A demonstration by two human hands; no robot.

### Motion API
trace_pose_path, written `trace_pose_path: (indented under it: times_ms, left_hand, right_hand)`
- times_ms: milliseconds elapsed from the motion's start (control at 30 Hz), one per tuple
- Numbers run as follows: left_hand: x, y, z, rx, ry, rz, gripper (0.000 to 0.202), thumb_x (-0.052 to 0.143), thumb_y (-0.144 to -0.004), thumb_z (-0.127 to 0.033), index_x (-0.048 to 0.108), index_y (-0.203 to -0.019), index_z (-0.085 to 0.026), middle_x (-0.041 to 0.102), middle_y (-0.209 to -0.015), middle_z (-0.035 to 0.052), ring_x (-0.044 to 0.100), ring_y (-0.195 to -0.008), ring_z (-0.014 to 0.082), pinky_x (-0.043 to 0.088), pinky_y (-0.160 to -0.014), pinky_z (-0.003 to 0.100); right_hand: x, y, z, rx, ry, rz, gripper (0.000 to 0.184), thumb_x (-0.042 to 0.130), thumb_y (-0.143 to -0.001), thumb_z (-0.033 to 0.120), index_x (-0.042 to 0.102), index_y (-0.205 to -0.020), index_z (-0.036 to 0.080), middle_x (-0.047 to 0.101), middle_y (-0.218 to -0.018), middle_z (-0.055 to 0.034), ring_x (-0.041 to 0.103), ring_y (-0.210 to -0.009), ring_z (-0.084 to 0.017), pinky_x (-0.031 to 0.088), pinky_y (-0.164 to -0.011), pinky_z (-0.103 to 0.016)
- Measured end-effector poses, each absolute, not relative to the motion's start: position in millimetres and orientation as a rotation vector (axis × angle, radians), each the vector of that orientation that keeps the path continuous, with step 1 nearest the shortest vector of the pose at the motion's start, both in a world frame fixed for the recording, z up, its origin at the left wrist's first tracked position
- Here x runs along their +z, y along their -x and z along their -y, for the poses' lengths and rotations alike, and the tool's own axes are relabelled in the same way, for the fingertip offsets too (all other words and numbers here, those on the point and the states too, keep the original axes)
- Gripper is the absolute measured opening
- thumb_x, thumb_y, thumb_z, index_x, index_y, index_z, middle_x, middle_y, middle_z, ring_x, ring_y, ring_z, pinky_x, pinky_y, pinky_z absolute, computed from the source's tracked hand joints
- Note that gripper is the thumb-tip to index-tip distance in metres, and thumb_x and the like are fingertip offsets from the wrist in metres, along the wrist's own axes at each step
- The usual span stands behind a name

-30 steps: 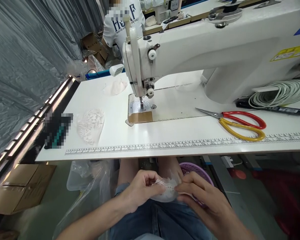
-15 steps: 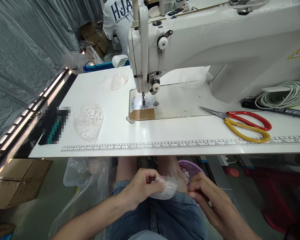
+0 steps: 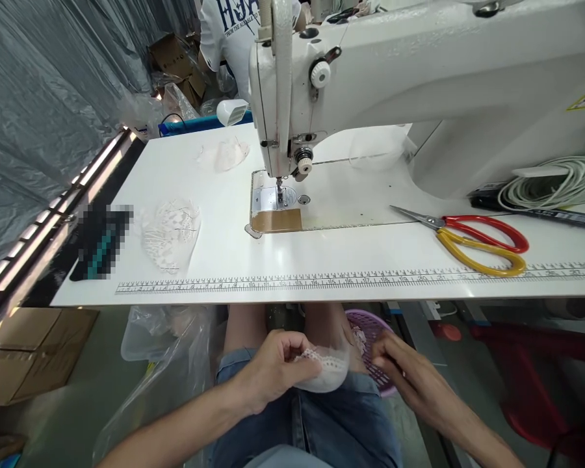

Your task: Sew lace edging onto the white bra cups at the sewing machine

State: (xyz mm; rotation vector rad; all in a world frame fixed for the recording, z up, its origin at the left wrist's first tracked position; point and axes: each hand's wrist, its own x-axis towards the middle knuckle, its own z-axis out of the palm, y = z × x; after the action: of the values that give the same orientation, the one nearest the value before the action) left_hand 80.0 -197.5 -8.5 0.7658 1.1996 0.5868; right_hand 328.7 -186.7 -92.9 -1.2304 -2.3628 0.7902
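Lace piece (image 3: 330,370), pinched by the left hand (image 3: 279,367), could slip onto the lap (image 3: 341,426) should that grip slacken; right hand (image 3: 408,369) curled closed, contents hidden.

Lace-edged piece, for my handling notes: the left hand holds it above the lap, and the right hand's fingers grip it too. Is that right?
Not quite: the head view shows the right hand apart from the lace-edged piece, off to its right near the purple basket. The left hand does hold it above the lap.
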Motion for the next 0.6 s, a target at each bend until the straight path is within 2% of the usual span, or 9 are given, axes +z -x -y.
trace_pose_path:
  times_ms: [100, 167, 233, 300, 367, 400, 467, 533, 600]
  left_hand:
    - [-11, -78, 198, 0.568, -0.753, -1.194, 0.035, 0.074, -0.063, -0.041, 0.058, -0.065, -0.011, 0.052, -0.064, 0.0007, 0.043, -0.063, 0.0113, 0.030, -0.060, 0.023]
    - [-12, -78, 198, 0.550, -0.758, -1.187, 0.036, 0.075, -0.062, -0.042, 0.057, -0.064, -0.011, 0.051, -0.062, -0.0001, 0.042, -0.062, 0.0106, 0.029, -0.058, 0.023]
    - [-11, -79, 198, 0.537, -0.775, -1.175, 0.037, 0.075, -0.063, -0.043, 0.057, -0.064, -0.011, 0.050, -0.062, -0.0006, 0.041, -0.061, 0.0099, 0.028, -0.057, 0.022]
    - [-9, -80, 198, 0.530, -0.793, -1.157, 0.037, 0.075, -0.063, -0.043, 0.056, -0.063, -0.011, 0.050, -0.062, -0.0009, 0.041, -0.060, 0.0094, 0.027, -0.056, 0.022]
    - [-7, -80, 199, 0.519, -0.808, -1.137, 0.038, 0.075, -0.063, -0.044, 0.057, -0.064, -0.011, 0.049, -0.063, -0.0008, 0.041, -0.060, 0.0092, 0.028, -0.057, 0.022]
    - [-5, -79, 199, 0.513, -0.816, -1.129, 0.038, 0.076, -0.063, -0.044, 0.058, -0.065, -0.011, 0.049, -0.063, -0.0007, 0.041, -0.060, 0.0092, 0.029, -0.058, 0.022]
    - [-3, -75, 202, 0.515, -0.835, -1.130, 0.038, 0.075, -0.064, -0.044, 0.061, -0.068, -0.010, 0.049, -0.062, -0.0007, 0.041, -0.060, 0.0094, 0.029, -0.059, 0.022]
    - [-1, -70, 205, 0.531, -0.854, -1.138, 0.038, 0.075, -0.065, -0.045, 0.063, -0.069, -0.009, 0.050, -0.063, -0.0001, 0.041, -0.061, 0.0098, 0.030, -0.059, 0.023]
    - [0, -64, 207, 0.556, -0.871, -1.125, 0.038, 0.072, -0.069, -0.046, 0.064, -0.069, -0.009, 0.052, -0.067, 0.0015, 0.043, -0.063, 0.0105, 0.031, -0.060, 0.023]
  right_hand:
    - [-119, -364, 187, 0.596, 1.411, 2.393, 0.030, 0.033, -0.086, 0.009, 0.053, -0.067, 0.020, 0.060, -0.066, -0.0076, 0.060, -0.058, -0.022, 0.046, -0.054, -0.032]
    - [-117, -374, 189, 0.512, 1.473, 2.371, 0.031, 0.033, -0.081, 0.005, 0.055, -0.064, 0.019, 0.064, -0.074, -0.0137, 0.064, -0.068, -0.028, 0.048, -0.060, -0.039]
    - [-96, -369, 190, 0.569, 1.444, 2.345, 0.027, 0.036, -0.084, 0.010, 0.062, -0.083, 0.018, 0.064, -0.103, -0.0178, 0.062, -0.095, -0.032, 0.049, -0.075, -0.045]
    - [-64, -350, 188, 0.912, 1.299, 2.286, 0.031, 0.043, -0.090, 0.023, 0.051, -0.120, 0.020, 0.050, -0.131, -0.0154, 0.048, -0.121, -0.028, 0.044, -0.093, -0.042]
    - [-35, -325, 182, 1.315, 1.128, 2.252, 0.050, 0.057, -0.087, 0.039, 0.040, -0.132, 0.027, 0.051, -0.129, -0.0101, 0.046, -0.121, -0.025, 0.042, -0.096, -0.038]
    - [-24, -313, 178, 1.439, 1.068, 2.243, 0.053, 0.064, -0.082, 0.045, 0.045, -0.128, 0.027, 0.056, -0.122, -0.0079, 0.050, -0.114, -0.024, 0.042, -0.094, -0.036]
    - [-14, -293, 169, 1.640, 0.983, 2.195, 0.034, 0.063, -0.080, 0.050, 0.061, -0.102, 0.023, 0.062, -0.094, -0.0031, 0.056, -0.092, -0.020, 0.044, -0.079, -0.030]
    - [-16, -280, 164, 1.854, 0.903, 2.058, 0.034, 0.059, -0.083, 0.051, 0.062, -0.077, 0.018, 0.056, -0.073, 0.0006, 0.051, -0.071, -0.014, 0.039, -0.063, -0.023]
    - [-21, -274, 162, 2.084, 0.822, 1.855, 0.037, 0.060, -0.083, 0.050, 0.057, -0.069, 0.016, 0.049, -0.065, 0.0030, 0.042, -0.060, -0.010, 0.032, -0.054, -0.021]
